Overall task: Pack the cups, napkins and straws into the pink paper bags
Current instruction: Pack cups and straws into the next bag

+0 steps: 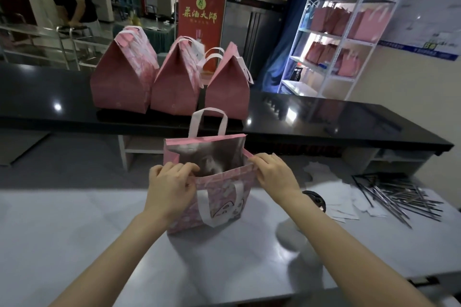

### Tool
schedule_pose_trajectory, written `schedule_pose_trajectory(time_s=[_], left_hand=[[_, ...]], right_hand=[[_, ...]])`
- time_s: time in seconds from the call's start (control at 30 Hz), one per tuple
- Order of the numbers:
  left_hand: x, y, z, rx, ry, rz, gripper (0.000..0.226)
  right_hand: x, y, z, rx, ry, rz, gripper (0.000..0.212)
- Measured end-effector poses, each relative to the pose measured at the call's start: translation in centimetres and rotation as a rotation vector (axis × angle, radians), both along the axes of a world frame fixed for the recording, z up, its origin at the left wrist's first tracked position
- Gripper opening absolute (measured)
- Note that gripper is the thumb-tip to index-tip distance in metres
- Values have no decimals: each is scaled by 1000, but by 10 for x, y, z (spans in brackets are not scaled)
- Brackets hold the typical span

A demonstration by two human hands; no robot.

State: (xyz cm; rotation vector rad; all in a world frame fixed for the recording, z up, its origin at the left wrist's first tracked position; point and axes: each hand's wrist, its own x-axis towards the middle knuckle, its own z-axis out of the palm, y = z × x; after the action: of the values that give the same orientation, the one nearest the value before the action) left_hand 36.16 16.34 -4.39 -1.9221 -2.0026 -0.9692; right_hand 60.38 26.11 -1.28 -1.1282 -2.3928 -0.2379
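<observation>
Pink paper bag [212, 197] stands open on the steel table [74, 219], the left hand [169, 189] and right hand [274, 174] each pinching a side of its rim. Light and floppy, it probably creases easily; grip the rim or handles.

Bare from wrist to frame edge: left forearm [119, 244] at 7 o'clock, right forearm [349, 239] at 5 o'clock. Slim and smooth along the whole visible length. Equally bare: left hand [169, 189] just toward 9 o'clock of centre, right hand [277, 176] just toward 3 o'clock. Short nails on a few fingertips [259, 158]; finer detail blurred.
</observation>
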Motion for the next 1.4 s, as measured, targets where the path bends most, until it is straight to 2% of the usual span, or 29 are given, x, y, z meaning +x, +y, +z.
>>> schedule_pose_trajectory(time_s=[0.13,0.3,0.37,0.5,0.6,0.73,0.83,0.97,1.1,1.17,1.3,1.4], left_hand=[[29,0,12,63,-69,-65,25],[115,39,20,72,-62,-283,13],[156,64,17,40,-81,-321,12],[241,122,4,-109,-102,-397,8],[294,173,-11,-193,12,-450,9],[342,241,-35,-367,358,-491,18],[364,283,-56,-534,475,-479,30],[381,327,-89,-697,484,-454,44],[396,353,-116,-802,398,-396,54],[401,361,-123,-820,346,-363,50],[407,369,-128,-793,248,-374,21],[408,372,-130,-815,190,-361,37]], right_hand=[[38,3,-3,49,54,31,29],[123,21,-14,35,33,-63,10],[164,33,-15,-51,-24,-129,8],[249,70,-26,-326,-76,-318,23],[301,104,-41,-439,-134,-374,29],[340,151,-64,-440,-353,-384,40],[353,184,-82,-443,-426,-355,46],[359,224,-107,-497,-400,-326,51],[360,252,-134,-588,-326,-312,57],[359,259,-144,-610,-283,-305,60],[354,266,-158,-556,-183,-265,53],[348,270,-160,-553,-59,-230,41]])
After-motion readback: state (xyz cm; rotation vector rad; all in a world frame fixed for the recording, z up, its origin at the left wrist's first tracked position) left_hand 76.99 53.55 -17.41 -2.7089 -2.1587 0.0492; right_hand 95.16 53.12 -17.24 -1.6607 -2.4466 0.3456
